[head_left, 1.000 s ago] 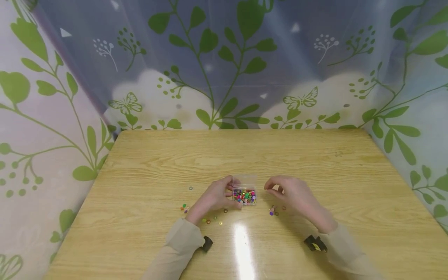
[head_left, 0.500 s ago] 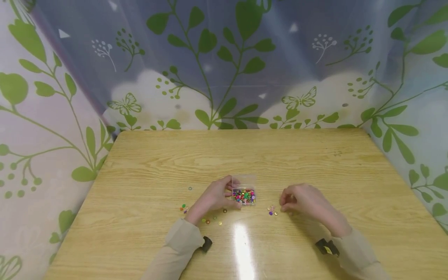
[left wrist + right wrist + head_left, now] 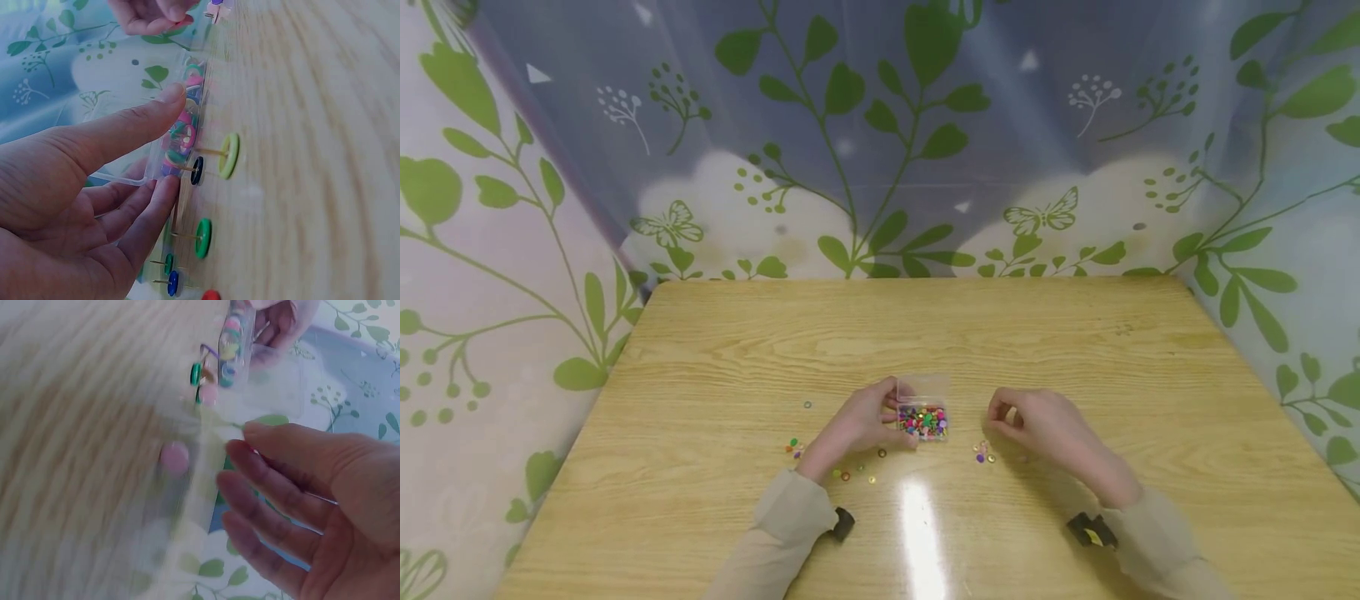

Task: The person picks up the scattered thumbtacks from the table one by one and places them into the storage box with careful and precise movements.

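A small clear plastic box (image 3: 923, 422) full of multicoloured thumbtacks stands on the table, its clear lid (image 3: 923, 387) raised at the back. My left hand (image 3: 867, 417) holds the box at its left end, thumb along the near side and fingers behind. To the right of the box, my right hand (image 3: 1045, 421) pinches a small thumbtack between thumb and forefinger; only a bit of red (image 3: 254, 450) shows at the fingertips. Just below that hand lies a little group of thumbtacks (image 3: 981, 457). A pink thumbtack (image 3: 175, 457) shows blurred in the right wrist view.
More loose thumbtacks (image 3: 846, 476) lie in front of the left hand, with another cluster (image 3: 793, 442) by the left wrist. One pale ring-like piece (image 3: 808, 405) sits farther left. Patterned cloth (image 3: 880, 167) hangs behind the wooden table (image 3: 760, 342).
My right hand moved right and down to a reddish thumbtack, which is gone from that spot, then came up and slightly left. The left hand stays on the box.
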Motion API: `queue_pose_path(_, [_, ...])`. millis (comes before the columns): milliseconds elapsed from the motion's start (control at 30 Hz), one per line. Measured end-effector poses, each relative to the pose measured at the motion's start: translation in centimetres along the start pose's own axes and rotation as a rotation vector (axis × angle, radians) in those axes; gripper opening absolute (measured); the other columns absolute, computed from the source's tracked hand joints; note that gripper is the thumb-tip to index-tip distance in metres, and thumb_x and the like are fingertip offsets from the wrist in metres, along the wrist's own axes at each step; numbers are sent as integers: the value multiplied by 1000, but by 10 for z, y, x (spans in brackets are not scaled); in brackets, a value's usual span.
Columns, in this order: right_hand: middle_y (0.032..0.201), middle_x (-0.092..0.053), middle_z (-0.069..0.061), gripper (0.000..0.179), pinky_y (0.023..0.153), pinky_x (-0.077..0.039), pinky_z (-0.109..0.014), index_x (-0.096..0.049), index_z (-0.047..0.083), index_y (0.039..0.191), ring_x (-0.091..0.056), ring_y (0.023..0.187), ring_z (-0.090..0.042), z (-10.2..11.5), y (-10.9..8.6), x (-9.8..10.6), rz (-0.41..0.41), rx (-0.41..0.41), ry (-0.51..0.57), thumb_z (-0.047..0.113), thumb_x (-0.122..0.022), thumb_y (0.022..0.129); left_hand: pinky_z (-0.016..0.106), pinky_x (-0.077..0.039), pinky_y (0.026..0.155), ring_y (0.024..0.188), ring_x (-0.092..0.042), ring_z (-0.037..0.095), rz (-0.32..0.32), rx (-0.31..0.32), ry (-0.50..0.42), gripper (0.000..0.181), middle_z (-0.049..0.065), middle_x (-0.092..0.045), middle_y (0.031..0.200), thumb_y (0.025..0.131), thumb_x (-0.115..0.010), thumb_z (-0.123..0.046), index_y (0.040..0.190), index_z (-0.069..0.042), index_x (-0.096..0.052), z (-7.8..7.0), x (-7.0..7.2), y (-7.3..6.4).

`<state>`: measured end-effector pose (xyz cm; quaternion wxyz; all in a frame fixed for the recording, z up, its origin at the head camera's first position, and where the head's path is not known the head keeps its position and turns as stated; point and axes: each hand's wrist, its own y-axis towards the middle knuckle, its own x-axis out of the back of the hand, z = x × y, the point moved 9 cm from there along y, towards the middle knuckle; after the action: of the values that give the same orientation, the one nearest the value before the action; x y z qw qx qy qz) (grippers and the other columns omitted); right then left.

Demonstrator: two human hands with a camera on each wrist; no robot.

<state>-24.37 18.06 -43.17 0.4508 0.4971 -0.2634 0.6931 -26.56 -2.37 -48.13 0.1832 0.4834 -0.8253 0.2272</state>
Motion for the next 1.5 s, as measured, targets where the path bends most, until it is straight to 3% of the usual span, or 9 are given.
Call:
queue_pose_path(267, [76,-68,11,9,53,-45,-16,-72,18,88,-52,60,2,33,15,-5,-75,134,-22,13,-80,87,42,-55,100,115,-63,31,-2,3,2,64,9,-61,123,75,-91,-19,130,-13,-59,1,0,0])
queue_pose_path(533, [78,-69,8,10,49,-42,-13,-75,15,92,-49,57,5,54,22,-8,-114,205,25,13,-81,85,41,-55,100,116,-63,32,9,-14,-9,65,11,-61,126,75,-91,-18,131,-11,-58,-1,-1,1])
queue_pose_path(800, [88,-74,5,18,51,-45,-13,-76,14,104,-54,60,4,50,17,-3,-159,213,23,11,-80,86,40,-55,101,117,-62,32,14,-10,-7,66,10,-61,127,76,-91,-17,132,-11,-58,-2,-1,2])
queue_pose_path(967, [90,-75,4,14,54,-47,-16,-76,14,100,-57,64,-1,36,8,7,-193,186,-23,10,-79,87,40,-54,102,117,-62,31,10,-2,1,66,10,-61,126,76,-90,-17,133,-12,-58,-1,-1,1])
queue_pose_path(1100, [87,-73,7,10,55,-47,-17,-76,16,96,-56,65,0,18,0,8,-134,125,-41,13,-80,87,40,-54,102,117,-62,31,10,-3,4,66,10,-60,127,76,-90,-16,133,-12,-58,-2,-1,0])
queue_pose_path(1267, [83,-70,14,11,58,-48,-19,-75,19,93,-54,65,4,-5,-12,0,45,36,16,21,-82,85,41,-54,103,117,-62,32,5,7,1,67,10,-61,127,75,-90,-17,133,-12,-58,1,-1,1])
queue_pose_path(1400, [81,-68,17,16,63,-51,-21,-73,22,90,-57,70,4,-13,-22,-6,148,19,68,28,-85,80,42,-54,103,117,-62,32,3,12,0,66,11,-61,127,75,-90,-17,133,-12,-58,2,-1,1])
queue_pose_path(1500, [79,-65,19,16,63,-50,-21,-69,24,84,-55,70,4,-15,-25,-8,178,21,74,26,-85,80,42,-54,103,117,-62,32,3,14,-2,66,11,-60,127,75,-90,-18,132,-12,-58,2,-1,1])
